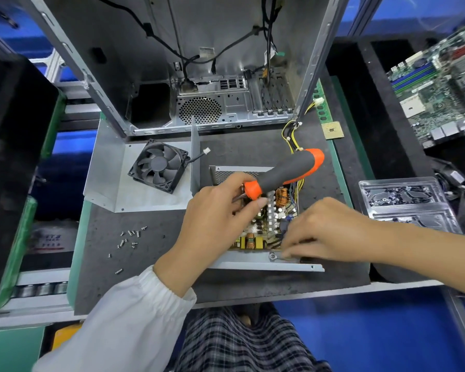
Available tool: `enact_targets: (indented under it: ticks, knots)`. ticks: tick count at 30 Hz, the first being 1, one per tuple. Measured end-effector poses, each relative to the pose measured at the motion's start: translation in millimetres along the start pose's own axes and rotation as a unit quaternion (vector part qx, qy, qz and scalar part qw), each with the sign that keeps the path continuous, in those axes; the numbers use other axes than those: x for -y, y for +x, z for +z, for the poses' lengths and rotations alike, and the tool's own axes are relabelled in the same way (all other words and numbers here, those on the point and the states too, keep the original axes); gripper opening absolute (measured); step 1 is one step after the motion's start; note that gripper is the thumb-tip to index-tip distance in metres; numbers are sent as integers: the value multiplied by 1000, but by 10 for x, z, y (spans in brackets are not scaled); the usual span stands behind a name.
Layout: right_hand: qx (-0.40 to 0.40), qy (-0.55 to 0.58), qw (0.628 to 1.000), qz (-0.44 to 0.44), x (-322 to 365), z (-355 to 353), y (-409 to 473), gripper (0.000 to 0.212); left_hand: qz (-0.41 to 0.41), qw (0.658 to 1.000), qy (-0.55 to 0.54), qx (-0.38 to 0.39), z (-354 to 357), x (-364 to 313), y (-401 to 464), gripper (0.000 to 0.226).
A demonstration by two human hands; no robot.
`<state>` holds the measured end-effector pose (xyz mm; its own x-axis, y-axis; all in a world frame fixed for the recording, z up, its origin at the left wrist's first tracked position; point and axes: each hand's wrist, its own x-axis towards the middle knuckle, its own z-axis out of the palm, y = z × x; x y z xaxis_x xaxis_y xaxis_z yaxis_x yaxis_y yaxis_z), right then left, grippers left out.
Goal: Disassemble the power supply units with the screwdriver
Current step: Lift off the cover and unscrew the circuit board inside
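Note:
An opened power supply unit (266, 261) lies on the dark mat, its circuit board with coils and heatsinks (273, 210) exposed. My left hand (215, 218) grips the screwdriver (287, 173) near its orange collar, the grey and orange handle pointing up and right; the shaft is hidden behind my fingers. My right hand (325, 229) rests on the unit's near right corner, fingertips pinched at a ground wire by a screw (273, 255) on the front rim. The removed metal cover (113, 181) lies to the left with a black fan (159, 165) on it.
Several loose screws (128, 238) lie on the mat at left. An empty computer case (199, 63) stands behind. A CPU chip (332, 130) and RAM stick sit at right, a clear plastic tray (406, 202) of screws and a motherboard (440, 84) further right.

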<state>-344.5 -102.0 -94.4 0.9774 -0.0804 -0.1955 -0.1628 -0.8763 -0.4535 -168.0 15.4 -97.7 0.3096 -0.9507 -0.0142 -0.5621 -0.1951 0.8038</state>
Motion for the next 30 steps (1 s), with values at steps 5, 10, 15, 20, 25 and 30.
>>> enact_targets:
  ticks: [5, 10, 15, 20, 25, 30]
  knots:
    - [-160, 402, 890, 142, 63, -390, 19, 28, 45, 983, -162, 76, -99, -178, 18, 17]
    - [-292, 420, 855, 91, 233, -665, 78, 31, 52, 944, -252, 205, -164, -305, 53, 13]
    - [-289, 309, 905, 33, 360, -813, 11, 43, 62, 934, -278, 215, -335, -231, 76, 23]
    - [-245, 244, 935, 72, 374, -627, -46, 50, 23, 949, -272, 157, -296, -61, 53, 21]
    - [-266, 259, 923, 106, 315, -464, -70, 52, -5, 954, -274, 126, -193, 85, 3, 18]
    - [-283, 285, 909, 107, 311, -411, -41, 40, -10, 954, -280, 105, -175, 153, -6, 18]
